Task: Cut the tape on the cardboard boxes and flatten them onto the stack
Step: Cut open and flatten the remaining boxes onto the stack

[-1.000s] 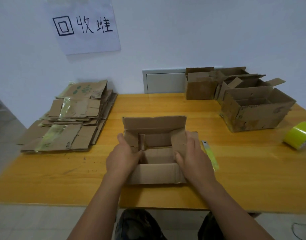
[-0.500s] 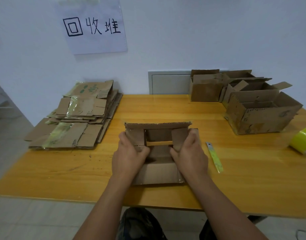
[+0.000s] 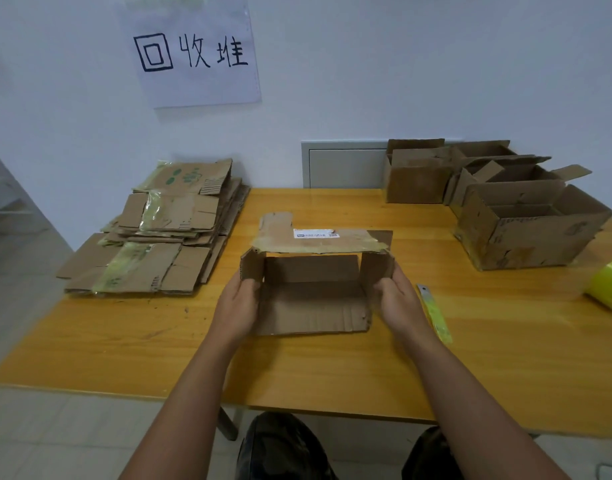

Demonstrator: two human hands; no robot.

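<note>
wooden table (image 3: 332, 375), flattened stack (image 3: 159, 237), boxes (image 3: 526, 230), tape roll (image 3: 609, 289)

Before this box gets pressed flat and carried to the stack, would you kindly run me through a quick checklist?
1. Both hands on the box: left hand and right hand hold the opened box by its sides: ok.
2. Box flattened: side walls upright: not ok.
3. Tape fully cut: cannot tell.
4. Utility knife out of the way, on the table beside the right hand: ok.
5. Stack of flattened boxes ready at left: ok.
</note>
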